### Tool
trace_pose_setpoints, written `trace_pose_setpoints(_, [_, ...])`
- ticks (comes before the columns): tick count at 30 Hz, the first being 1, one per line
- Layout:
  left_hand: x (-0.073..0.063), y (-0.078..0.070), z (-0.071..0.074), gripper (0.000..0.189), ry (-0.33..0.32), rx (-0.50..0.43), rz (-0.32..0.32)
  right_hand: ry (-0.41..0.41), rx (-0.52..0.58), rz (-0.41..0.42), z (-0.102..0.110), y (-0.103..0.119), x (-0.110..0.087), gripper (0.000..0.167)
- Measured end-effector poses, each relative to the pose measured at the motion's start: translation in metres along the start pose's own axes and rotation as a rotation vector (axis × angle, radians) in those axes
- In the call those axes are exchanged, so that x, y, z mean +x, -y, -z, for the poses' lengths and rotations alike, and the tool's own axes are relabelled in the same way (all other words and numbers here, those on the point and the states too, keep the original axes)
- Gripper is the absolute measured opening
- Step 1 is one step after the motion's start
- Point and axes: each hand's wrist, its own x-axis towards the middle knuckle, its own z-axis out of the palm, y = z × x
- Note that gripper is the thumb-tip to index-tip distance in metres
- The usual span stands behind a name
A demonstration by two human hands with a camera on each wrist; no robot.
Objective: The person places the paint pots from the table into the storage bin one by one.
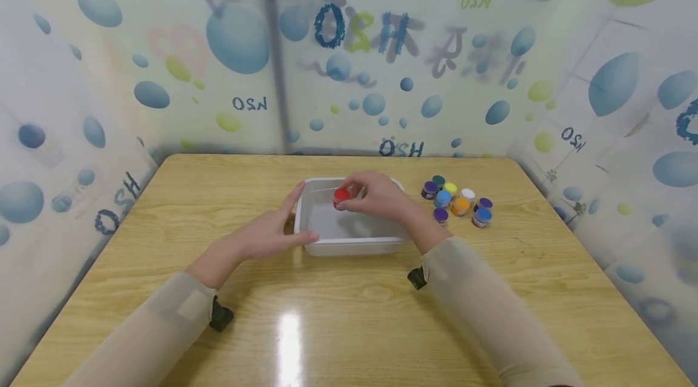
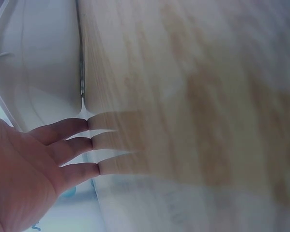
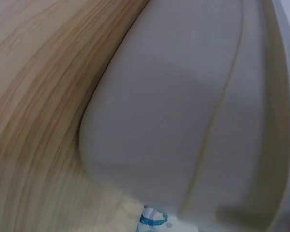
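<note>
A white plastic bin (image 1: 351,248) stands on the wooden table, and its outer wall (image 3: 154,111) fills much of the right wrist view. My right hand (image 1: 378,196) reaches over the bin and pinches a small red-lidded jar (image 1: 341,195) between thumb and fingers. Whether the jar touches the bin's floor I cannot tell. At the bin's left end is my left hand (image 1: 264,234), thumb at the near corner of the rim. Its straight fingers (image 2: 67,151) reach down beside the bin, with tips at the tabletop. The right hand does not show in its wrist view.
Right of the bin stand several small jars with coloured lids, among them an orange jar (image 1: 460,206), a white-lidded jar (image 1: 467,194) and a blue jar (image 1: 482,217). A patterned curtain (image 1: 349,84) hangs behind the table (image 1: 349,314) and along both sides.
</note>
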Motion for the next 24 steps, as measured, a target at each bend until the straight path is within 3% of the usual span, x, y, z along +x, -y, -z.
trace_pose_setpoints(10, [0.000, 0.000, -0.001, 0.118, -0.014, 0.030, 0.021, 0.136, -0.008, -0.055, -0.019, 0.011, 0.025, 0.036])
trace_pose_setpoints(24, [-0.001, 0.000, -0.001, 0.114, -0.006, 0.034, 0.011, 0.172, 0.067, -0.103, -0.040, 0.010, 0.037, 0.033])
